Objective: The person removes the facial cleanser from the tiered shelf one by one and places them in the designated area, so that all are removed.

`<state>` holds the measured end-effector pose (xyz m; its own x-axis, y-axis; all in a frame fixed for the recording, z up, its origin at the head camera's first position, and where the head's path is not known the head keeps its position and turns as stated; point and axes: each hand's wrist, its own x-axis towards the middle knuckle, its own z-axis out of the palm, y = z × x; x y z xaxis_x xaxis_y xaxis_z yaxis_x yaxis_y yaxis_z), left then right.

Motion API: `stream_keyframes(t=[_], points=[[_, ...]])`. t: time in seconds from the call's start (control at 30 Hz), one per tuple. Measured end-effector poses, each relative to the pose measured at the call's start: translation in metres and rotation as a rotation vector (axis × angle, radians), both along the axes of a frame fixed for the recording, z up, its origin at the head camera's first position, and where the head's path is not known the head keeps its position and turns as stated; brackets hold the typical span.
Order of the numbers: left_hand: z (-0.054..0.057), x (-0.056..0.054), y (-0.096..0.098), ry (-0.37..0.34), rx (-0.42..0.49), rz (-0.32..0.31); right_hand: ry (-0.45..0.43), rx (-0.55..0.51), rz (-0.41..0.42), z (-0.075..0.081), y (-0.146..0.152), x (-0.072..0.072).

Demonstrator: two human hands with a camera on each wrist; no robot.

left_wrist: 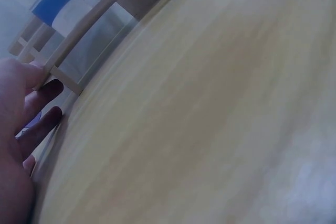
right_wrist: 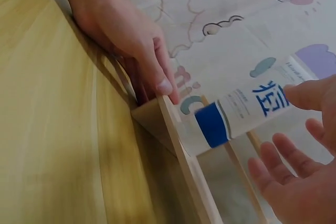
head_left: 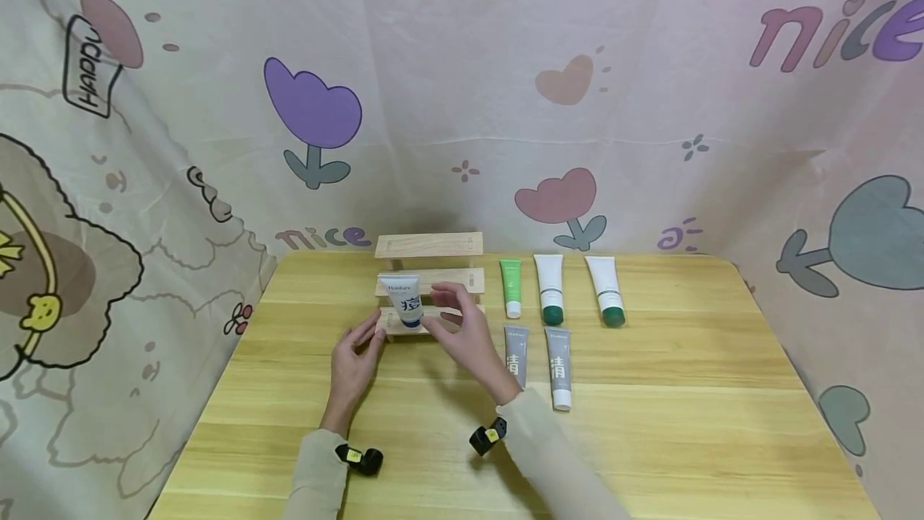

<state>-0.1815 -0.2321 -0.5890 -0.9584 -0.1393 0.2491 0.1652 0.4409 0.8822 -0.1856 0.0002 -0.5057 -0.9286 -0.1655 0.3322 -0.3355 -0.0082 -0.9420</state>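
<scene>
A white tube with a blue band and blue lettering (head_left: 404,299) stands cap down on the lowest step of a small wooden tiered rack (head_left: 429,245), leaning slightly. With thumb and fingers, my left hand (head_left: 355,359) pinches the left end of that lowest board. In the right wrist view the left thumb lies on the board's corner. My right hand (head_left: 465,331) is at the tube's right side, its fingers spread and loosely bent. One fingertip (right_wrist: 302,97) overlaps the tube's edge in the right wrist view, while the other fingers stand apart from it.
Right of the rack lie a green tube (head_left: 511,287), two white tubes with green caps (head_left: 550,283) (head_left: 605,283) and two grey tubes (head_left: 516,351) (head_left: 559,363). The right forearm partly covers one grey tube. A printed cloth (head_left: 433,103) hangs behind the wooden table (head_left: 686,392).
</scene>
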Motion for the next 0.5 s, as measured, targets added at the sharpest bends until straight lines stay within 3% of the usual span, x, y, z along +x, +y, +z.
stream_keyframes(t=[0.5], points=[[0.0, 0.001, 0.0, 0.013, -0.005, -0.004, -0.03, 0.048, -0.02, 0.0, -0.027, -0.012]])
